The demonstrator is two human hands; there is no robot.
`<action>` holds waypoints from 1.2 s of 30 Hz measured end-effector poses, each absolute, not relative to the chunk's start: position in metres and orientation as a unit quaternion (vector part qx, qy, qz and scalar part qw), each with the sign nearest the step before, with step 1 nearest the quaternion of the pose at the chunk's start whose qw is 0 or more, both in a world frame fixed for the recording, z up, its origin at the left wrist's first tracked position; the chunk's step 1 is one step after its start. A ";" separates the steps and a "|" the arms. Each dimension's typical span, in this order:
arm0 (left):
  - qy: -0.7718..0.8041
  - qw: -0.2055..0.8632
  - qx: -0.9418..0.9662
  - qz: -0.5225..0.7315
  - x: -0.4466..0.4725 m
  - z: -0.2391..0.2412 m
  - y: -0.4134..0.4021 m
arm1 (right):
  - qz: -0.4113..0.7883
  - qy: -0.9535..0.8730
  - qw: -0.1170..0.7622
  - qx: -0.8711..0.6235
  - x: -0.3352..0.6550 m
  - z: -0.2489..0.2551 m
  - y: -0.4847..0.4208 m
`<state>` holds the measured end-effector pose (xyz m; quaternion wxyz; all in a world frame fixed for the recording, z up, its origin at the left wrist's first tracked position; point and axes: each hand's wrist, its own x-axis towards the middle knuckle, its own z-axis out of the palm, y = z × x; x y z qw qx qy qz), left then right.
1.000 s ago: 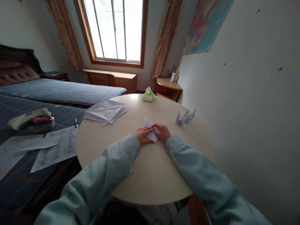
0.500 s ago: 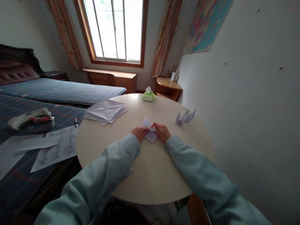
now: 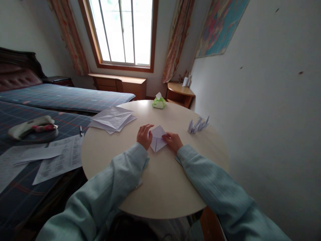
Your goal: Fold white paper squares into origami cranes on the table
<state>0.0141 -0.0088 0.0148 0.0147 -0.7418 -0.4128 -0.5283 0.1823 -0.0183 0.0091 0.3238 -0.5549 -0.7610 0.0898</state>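
A small folded white paper (image 3: 157,138) lies on the round beige table (image 3: 155,180) in front of me. My left hand (image 3: 143,135) is at the paper's left edge, fingers curled and apart, lifting a flap. My right hand (image 3: 173,140) presses down on the paper's right corner with bent fingers. Both arms wear pale blue-green sleeves.
A stack of creased white sheets (image 3: 112,119) lies at the table's left rear. A green tissue pack (image 3: 158,102) sits at the far edge. Folded paper cranes (image 3: 198,125) stand to the right. Left of the table a bed (image 3: 50,100) holds printed papers, a pen and a pouch.
My left hand has drawn back to the left and lifted off the paper's middle. The paper has opened out into a wider flat shape. My right hand stays on its right corner.
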 end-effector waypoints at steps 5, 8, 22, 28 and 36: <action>-0.319 -0.047 -0.849 -0.418 0.020 0.011 -0.017 | 0.072 -0.760 0.320 -0.560 0.182 0.008 -0.018; -0.285 -0.083 -0.908 -0.295 0.025 0.003 -0.015 | 0.084 -0.763 0.322 -0.554 0.182 0.007 -0.018; -0.354 -0.053 -0.910 -0.210 0.025 -0.016 0.000 | 0.033 -0.714 0.449 -0.536 0.182 0.008 -0.019; -0.381 -0.065 -0.896 -0.219 0.025 -0.022 0.000 | 0.011 -0.676 0.481 -0.559 0.180 0.015 -0.024; -0.395 -0.088 -0.890 -0.208 0.025 -0.013 -0.004 | 0.022 -0.714 0.498 -0.492 0.177 0.020 -0.028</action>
